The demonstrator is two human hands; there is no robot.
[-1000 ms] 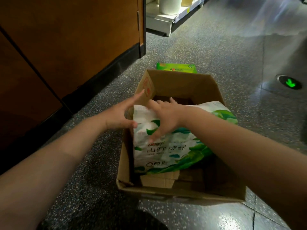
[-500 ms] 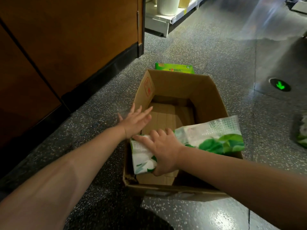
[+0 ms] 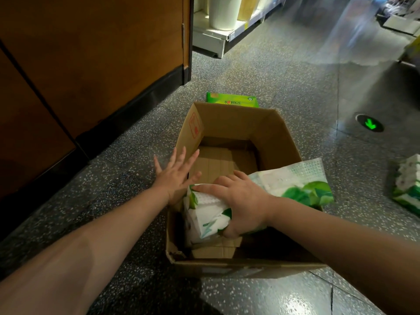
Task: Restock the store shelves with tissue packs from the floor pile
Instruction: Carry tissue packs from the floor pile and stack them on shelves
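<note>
Two hands work at an open cardboard box point(image 3: 229, 123) on the floor. Right hand point(image 3: 242, 204) grips a white-and-green tissue pack point(image 3: 293, 183), fingers curled over its near-left end. The pack lies tilted across the box's right rim, its long axis running from lower left inside to upper right outside. Left hand point(image 3: 176, 176) hovers flat, fingers spread, holding nothing.

On the speckled dark floor point(image 3: 284, 83) were set a cardboard box point(image 3: 229, 123), a green pack point(image 3: 231, 100) behind it, and tissue packs point(image 3: 409, 183) at right.
</note>
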